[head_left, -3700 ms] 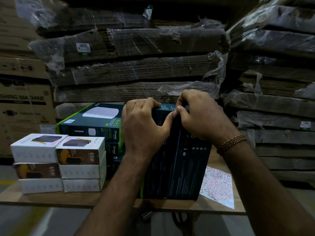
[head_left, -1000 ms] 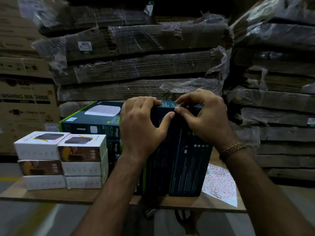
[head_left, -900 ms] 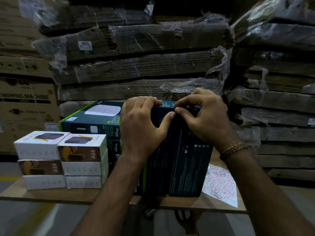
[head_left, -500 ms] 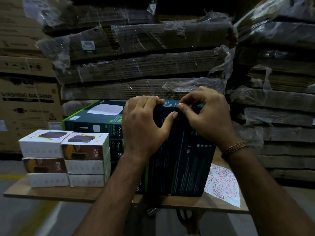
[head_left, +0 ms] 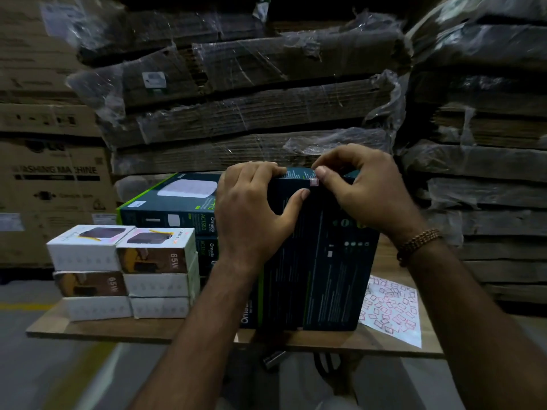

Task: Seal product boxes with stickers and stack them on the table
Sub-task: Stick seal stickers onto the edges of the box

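Observation:
A dark teal product box stands upright on its edge at the front of the wooden table. My left hand grips its top edge, fingers curled over the top and thumb on the near face. A small pink sticker sits on the top front edge of the box. My right hand holds its curled fingertips and thumb right at the sticker. A sticker sheet with several red-outlined stickers lies on the table right of the box.
Behind the upright box is a stack of matching teal boxes. Several small white 65W boxes are stacked at the table's left. Shrink-wrapped flat cardboard bundles rise behind the table, and large cartons stand at left.
The pink sticker now shows on the box's top edge beside my right thumb. My right fingers have shifted slightly along the edge. My left hand keeps the same grip.

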Demonstrator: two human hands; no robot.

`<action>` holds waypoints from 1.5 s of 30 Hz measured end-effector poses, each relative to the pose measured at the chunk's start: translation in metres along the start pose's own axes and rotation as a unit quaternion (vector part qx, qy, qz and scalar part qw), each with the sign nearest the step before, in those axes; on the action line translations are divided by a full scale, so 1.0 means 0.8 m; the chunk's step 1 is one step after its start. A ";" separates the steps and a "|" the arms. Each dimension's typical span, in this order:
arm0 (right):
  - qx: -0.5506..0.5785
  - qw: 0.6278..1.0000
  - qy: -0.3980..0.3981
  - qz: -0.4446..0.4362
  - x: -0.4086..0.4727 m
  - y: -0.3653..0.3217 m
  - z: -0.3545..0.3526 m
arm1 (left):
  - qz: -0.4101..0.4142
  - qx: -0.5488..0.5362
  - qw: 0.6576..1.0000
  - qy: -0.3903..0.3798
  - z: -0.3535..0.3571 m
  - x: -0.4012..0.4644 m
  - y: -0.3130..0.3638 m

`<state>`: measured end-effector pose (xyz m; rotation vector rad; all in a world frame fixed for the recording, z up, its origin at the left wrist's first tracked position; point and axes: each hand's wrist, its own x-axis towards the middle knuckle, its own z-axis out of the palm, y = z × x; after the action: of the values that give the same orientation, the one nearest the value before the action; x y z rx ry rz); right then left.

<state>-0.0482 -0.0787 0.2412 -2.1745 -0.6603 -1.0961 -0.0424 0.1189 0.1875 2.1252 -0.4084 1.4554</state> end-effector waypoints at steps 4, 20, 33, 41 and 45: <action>-0.039 0.998 0.024 -0.031 -0.002 0.000 0.011 | -0.004 0.000 1.000 -0.001 0.001 0.000 0.000; 0.014 0.999 -0.010 -0.037 -0.011 0.010 -0.007 | 0.134 -0.018 0.985 -0.107 -0.010 0.016 0.009; -0.101 0.987 0.029 -0.122 -0.040 0.014 0.006 | 0.118 -0.035 0.986 -0.114 -0.003 0.011 0.005; -0.163 0.961 0.079 -0.207 -0.061 0.037 0.028 | 0.108 -0.043 0.987 -0.110 0.001 0.005 -0.003; -0.146 0.960 0.089 -0.223 -0.065 0.041 0.029 | 0.103 -0.053 0.989 -0.097 -0.001 0.002 -0.001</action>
<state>-0.0416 -0.0935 0.1776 -2.1845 -0.9886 -1.6973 -0.0420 0.1205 0.1889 2.1971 -0.7821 1.3059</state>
